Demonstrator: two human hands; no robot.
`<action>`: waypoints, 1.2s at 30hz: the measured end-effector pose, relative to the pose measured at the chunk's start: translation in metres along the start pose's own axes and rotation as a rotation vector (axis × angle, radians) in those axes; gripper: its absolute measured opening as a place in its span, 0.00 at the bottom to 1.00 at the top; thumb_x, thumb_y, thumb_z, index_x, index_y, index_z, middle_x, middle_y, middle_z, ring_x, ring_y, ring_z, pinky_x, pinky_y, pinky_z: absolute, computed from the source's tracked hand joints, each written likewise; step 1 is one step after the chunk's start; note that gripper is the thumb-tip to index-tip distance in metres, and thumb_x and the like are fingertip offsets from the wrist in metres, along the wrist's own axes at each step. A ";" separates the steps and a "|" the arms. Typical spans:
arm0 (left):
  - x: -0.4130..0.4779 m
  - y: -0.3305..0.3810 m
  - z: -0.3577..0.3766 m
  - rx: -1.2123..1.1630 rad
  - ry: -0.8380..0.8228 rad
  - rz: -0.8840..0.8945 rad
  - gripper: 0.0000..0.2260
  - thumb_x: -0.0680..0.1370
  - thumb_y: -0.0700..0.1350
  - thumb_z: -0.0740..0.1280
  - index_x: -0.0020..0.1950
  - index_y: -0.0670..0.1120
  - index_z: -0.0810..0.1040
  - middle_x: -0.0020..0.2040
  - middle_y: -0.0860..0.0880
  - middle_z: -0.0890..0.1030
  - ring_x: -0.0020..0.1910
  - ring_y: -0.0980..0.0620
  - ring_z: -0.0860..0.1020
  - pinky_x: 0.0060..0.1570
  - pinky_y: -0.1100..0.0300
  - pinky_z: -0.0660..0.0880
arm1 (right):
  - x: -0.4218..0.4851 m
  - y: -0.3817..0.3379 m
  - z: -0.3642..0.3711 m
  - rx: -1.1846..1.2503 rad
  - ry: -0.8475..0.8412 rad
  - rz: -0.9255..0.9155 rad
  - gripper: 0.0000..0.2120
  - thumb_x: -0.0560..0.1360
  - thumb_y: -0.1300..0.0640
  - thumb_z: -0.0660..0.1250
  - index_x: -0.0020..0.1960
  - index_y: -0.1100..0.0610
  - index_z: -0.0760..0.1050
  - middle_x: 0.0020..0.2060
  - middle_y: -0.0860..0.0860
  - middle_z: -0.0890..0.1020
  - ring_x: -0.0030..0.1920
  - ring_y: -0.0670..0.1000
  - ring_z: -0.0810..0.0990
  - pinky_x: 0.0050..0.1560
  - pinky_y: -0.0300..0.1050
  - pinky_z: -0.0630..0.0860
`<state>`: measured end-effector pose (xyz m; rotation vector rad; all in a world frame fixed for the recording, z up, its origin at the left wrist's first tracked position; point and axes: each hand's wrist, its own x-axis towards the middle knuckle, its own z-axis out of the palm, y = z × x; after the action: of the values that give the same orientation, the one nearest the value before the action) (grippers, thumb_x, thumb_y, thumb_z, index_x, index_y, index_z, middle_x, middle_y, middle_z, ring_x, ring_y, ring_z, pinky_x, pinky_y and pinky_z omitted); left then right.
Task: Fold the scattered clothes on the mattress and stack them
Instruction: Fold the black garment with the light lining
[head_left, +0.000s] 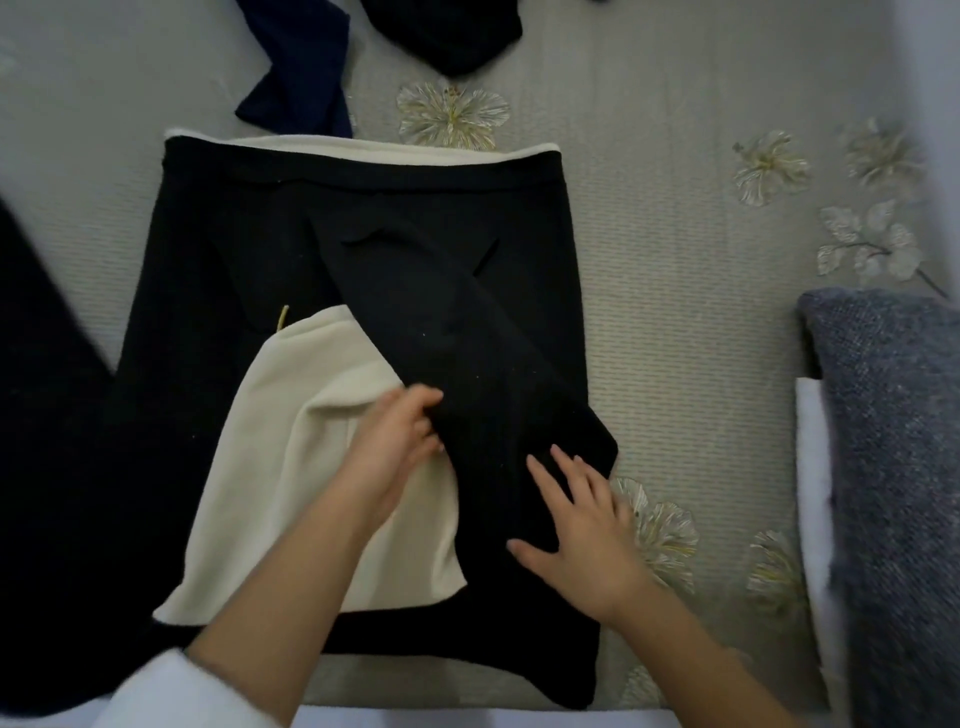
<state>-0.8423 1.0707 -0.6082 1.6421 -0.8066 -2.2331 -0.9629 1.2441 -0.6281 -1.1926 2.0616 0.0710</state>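
Note:
A black garment with a cream lining lies spread flat on the grey flowered mattress. One black sleeve is folded diagonally across its middle. The cream lining shows at the top hem and in a turned-back flap. My left hand pinches the inner edge of the black sleeve. My right hand rests flat, fingers spread, on the sleeve's cuff end. A navy garment and a black garment lie crumpled at the far edge.
A blue-grey knitted item with a white piece beside it lies at the right edge. Another dark cloth fills the left edge. The mattress's near edge runs along the bottom of the view.

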 end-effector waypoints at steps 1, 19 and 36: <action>0.011 0.014 0.002 0.021 0.030 0.045 0.12 0.78 0.41 0.64 0.60 0.42 0.76 0.54 0.45 0.83 0.53 0.48 0.82 0.57 0.53 0.76 | 0.002 -0.002 0.000 0.001 0.017 0.009 0.40 0.74 0.34 0.60 0.77 0.43 0.44 0.77 0.44 0.45 0.76 0.50 0.43 0.74 0.56 0.48; 0.100 0.098 -0.077 0.270 0.326 0.397 0.11 0.81 0.45 0.62 0.62 0.54 0.77 0.58 0.53 0.79 0.58 0.52 0.77 0.62 0.51 0.74 | 0.033 -0.020 0.019 -0.096 0.200 0.049 0.36 0.75 0.31 0.48 0.76 0.41 0.37 0.75 0.52 0.32 0.73 0.54 0.27 0.74 0.56 0.34; 0.080 0.067 -0.120 1.621 0.102 0.619 0.24 0.82 0.56 0.50 0.78 0.58 0.51 0.79 0.53 0.47 0.77 0.49 0.40 0.73 0.44 0.41 | 0.043 -0.079 0.029 -0.048 0.218 -0.091 0.32 0.76 0.35 0.42 0.76 0.43 0.36 0.76 0.46 0.37 0.75 0.46 0.30 0.74 0.49 0.33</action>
<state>-0.7640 0.9416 -0.6586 1.3875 -2.9304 -0.7990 -0.8976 1.1797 -0.6520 -1.3741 2.1992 -0.0551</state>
